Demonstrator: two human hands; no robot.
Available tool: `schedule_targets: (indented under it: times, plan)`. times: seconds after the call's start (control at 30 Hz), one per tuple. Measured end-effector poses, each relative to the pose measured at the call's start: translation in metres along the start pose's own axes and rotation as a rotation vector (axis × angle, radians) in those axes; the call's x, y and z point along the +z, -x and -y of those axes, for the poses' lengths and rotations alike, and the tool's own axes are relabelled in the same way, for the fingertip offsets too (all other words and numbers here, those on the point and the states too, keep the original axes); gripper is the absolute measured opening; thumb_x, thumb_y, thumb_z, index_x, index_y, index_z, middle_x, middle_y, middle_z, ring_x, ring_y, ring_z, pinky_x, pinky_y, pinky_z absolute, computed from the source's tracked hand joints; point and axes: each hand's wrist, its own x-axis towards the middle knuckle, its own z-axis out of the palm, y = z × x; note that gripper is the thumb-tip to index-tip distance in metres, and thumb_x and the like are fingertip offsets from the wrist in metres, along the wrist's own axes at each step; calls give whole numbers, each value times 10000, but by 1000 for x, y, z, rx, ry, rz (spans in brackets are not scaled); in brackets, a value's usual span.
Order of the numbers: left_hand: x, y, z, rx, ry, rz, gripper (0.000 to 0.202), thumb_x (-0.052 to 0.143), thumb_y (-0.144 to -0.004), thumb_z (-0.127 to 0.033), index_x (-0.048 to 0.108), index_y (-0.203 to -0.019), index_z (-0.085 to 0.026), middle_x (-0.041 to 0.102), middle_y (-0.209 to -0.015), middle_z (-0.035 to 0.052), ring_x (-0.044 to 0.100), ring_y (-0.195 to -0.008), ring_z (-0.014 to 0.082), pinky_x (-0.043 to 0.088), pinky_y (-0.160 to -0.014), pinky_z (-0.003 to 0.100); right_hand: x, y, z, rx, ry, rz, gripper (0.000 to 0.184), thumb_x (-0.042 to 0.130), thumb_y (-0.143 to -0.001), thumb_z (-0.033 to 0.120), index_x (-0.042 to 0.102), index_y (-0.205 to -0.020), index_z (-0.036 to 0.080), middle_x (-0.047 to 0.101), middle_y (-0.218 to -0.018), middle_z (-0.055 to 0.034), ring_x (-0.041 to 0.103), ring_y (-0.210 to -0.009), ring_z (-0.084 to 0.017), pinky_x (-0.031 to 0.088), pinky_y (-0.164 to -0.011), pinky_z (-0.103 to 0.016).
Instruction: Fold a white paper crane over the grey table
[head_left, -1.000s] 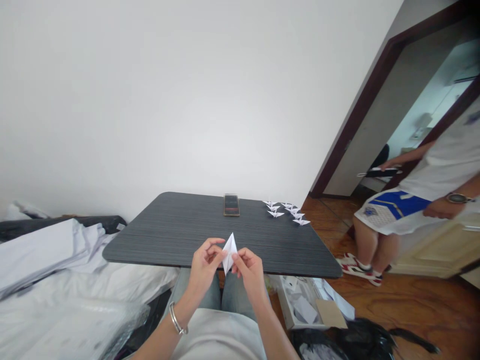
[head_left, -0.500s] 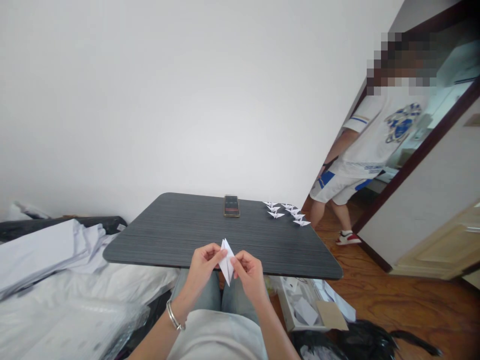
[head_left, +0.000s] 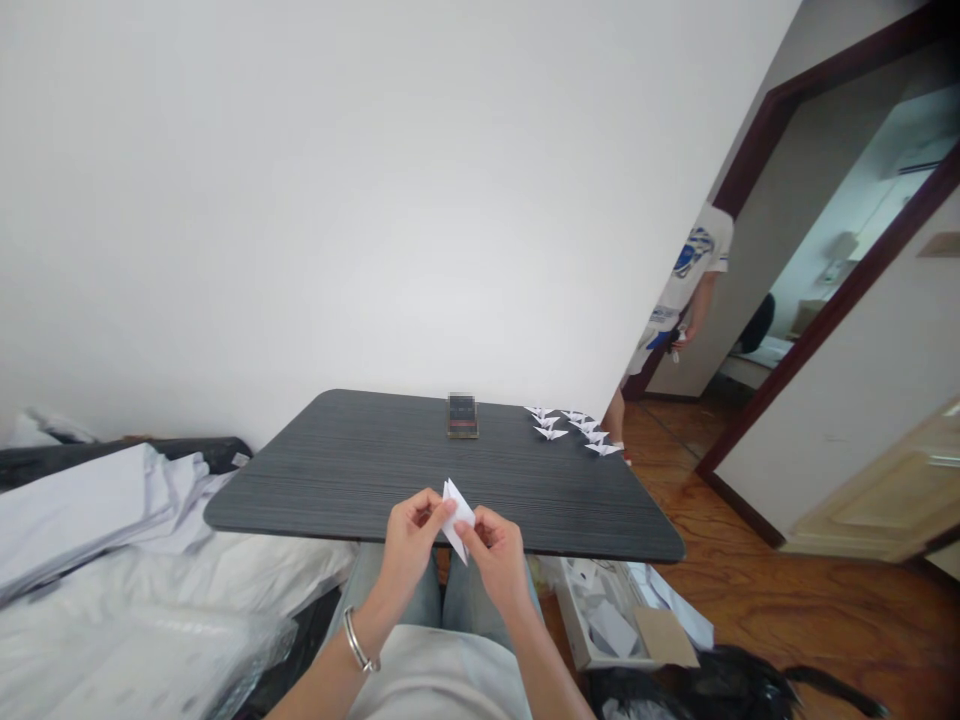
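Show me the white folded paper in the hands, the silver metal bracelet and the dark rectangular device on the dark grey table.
White folded paper (head_left: 460, 507), head view: middle of its visible face.
Silver metal bracelet (head_left: 355, 641), head view: side of its band.
Dark rectangular device (head_left: 463, 415), head view: middle of its front face.

Both bare forearms reach from the near edge toward the far side and converge, the left forearm (head_left: 326, 675) slanting far and rightward, the right forearm (head_left: 553, 660) far and leftward. The left hand (head_left: 409, 528) and right hand (head_left: 498, 548) sit close together, in front of the torso, each in a pinch. Thumbs point inward, the left thumb tip slightly farther out than the right, and the other fingers (head_left: 427, 497) are bent
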Motion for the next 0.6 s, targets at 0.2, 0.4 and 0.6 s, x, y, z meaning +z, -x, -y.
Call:
schedule_targets:
  times: [0.2,0.4,0.6]
  plan:
    - [-1,0,1,-11,0,6,278,640,-664,-345,515,-520,-143,477,-491,-38,415,-495,97,327,-507,205,1,2,9,-33,-28,-1,289,562,-757,333,483,-541,157,388,-497,51,343,-460,-79,267,-446,-201]
    - [-5,-1,-3,-18,-4,115,181,658,-656,-305,611,-631,-132,572,-592,0,492,-585,129,384,-591,224,1,1,10,-1,-109,-16,294,556,-755,354,459,-547,171,382,-473,53,341,-441,-80,262,-416,-196]
    - [-3,0,-5,-29,4,88,262,664,-645,-345,547,-535,-138,537,-520,-17,463,-528,110,365,-553,218,2,1,8,7,-104,-63,299,568,-741,373,464,-546,173,397,-459,53,341,-429,-82,264,-409,-197]
